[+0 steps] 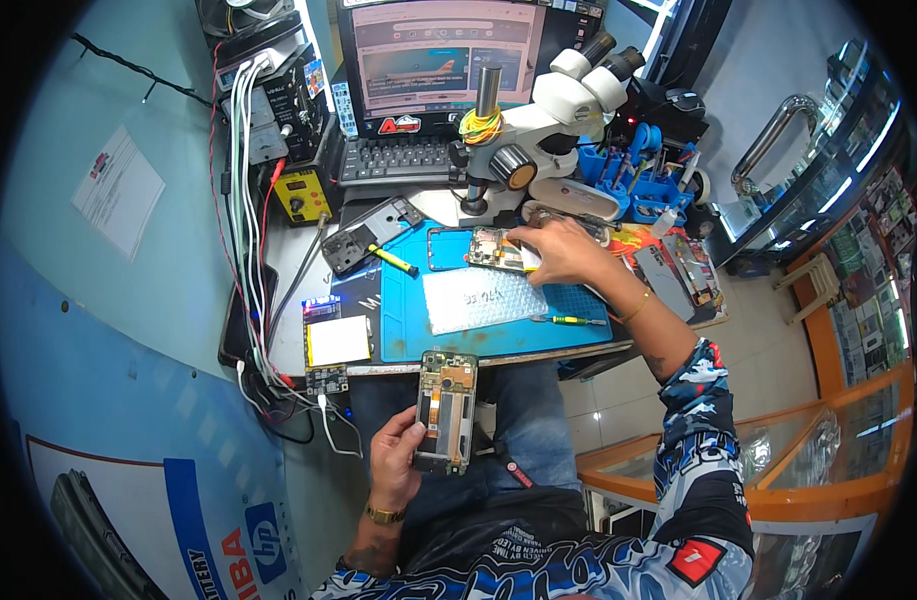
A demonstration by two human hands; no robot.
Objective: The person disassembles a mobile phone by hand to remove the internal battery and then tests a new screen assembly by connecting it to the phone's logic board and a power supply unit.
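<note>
In front of the mat, an opened phone is held up by the left hand, closed around its left edge, inner side turned upward, presumably so that the parts can be looked over. And at the mat's far side, a second phone is met by the right hand, its right end covered by bent fingers; whether it is pinched or merely touched cannot be told. The right arm is stretched forward and angled in over the mat's right edge; the left is tucked low. Bubble wrap is laid mid-mat; a yellow tool is set at its far-left corner, likely for easy reach.
</note>
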